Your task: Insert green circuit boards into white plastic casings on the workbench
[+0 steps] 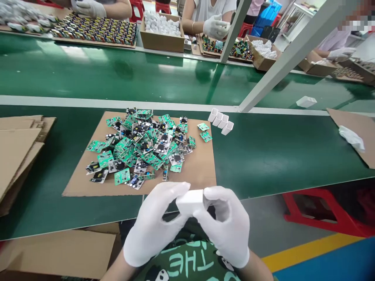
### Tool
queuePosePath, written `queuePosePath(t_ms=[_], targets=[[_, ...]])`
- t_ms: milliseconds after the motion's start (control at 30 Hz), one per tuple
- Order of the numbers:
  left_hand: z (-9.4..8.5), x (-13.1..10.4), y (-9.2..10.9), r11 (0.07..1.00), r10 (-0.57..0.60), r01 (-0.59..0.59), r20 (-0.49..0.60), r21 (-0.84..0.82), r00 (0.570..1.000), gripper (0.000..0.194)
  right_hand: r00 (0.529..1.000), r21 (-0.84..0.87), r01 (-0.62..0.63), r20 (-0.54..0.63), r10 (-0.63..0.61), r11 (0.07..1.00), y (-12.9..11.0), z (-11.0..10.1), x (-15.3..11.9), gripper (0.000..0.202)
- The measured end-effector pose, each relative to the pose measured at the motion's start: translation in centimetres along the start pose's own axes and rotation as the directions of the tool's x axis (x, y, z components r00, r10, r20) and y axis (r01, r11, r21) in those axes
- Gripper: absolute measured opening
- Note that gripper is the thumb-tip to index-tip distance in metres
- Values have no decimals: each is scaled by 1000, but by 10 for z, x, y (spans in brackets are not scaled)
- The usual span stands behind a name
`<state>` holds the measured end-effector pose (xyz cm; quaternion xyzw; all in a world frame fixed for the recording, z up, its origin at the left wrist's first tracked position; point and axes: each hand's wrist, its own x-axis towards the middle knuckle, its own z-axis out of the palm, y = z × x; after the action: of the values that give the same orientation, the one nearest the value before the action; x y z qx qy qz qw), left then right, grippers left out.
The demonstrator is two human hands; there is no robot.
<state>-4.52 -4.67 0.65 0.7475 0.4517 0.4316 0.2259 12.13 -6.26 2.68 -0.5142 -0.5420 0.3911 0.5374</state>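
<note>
Both my hands wear white gloves and meet in front of my chest, just past the table's near edge. Between them is a small white plastic housing (190, 202). My left hand (159, 222) grips its left end with thumb and fingers, and my right hand (225, 222) pinches its right end. Whether anything sits inside the housing is hidden. Beyond my hands, a heap of small green circuit boards (143, 144) lies on a flat cardboard sheet (202, 168). Several open white housings (221, 121) stand in a row at the sheet's back right corner.
Stacked cardboard (20, 148) lies on the left. A conveyor belt (117, 74) runs behind the table (272, 152), carrying one white housing (306, 102). A slanted metal post (269, 86) rises at its edge. Gloved co-workers sit opposite, near boxes and trays. A red stool (322, 210) stands at right.
</note>
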Motion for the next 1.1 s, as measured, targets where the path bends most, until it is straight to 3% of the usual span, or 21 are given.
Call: queuePosePath(t_ms=[100, 200, 333, 500, 600, 733, 867, 1000, 1100], targets=[[-1, 1, -5, 985, 125, -123, -15, 123, 992, 44, 969, -282, 239, 10, -247, 929, -5, 3, 0, 28], [-1, 1, -5, 991, 94, -90, -31, 100, 995, 44, 940, -386, 334, 67, -335, 860, -8, 6, 2, 24], [-1, -1, -3, 998, -49, 50, 4, -26, 999, 41, 913, -386, 408, 140, -384, 827, -9, 9, 4, 27], [-1, -6, -2, 926, -240, 260, 107, -275, 965, 45, 900, -344, 435, 191, -392, 832, -12, 11, 3, 28], [-1, -7, -3, 931, -243, 262, 104, -255, 964, 47, 897, -294, 438, 200, -394, 849, -14, 10, 5, 25], [-3, -4, -5, 981, -174, 178, 54, -78, 983, 45, 859, -352, 502, 305, -410, 790, -17, 5, 15, 25], [-8, -2, -11, 993, -66, 63, 25, 103, 998, 42, 789, -481, 589, 515, -334, 649, -21, -2, 32, 21], [-15, -6, -19, 986, 39, -51, 79, 160, 996, 38, 668, -546, 720, 713, -214, 429, -24, -9, 50, 15], [-21, -7, -19, 988, 40, -58, 134, 140, 990, 34, 590, -458, 779, 767, -251, 429, -22, -10, 60, 20]])
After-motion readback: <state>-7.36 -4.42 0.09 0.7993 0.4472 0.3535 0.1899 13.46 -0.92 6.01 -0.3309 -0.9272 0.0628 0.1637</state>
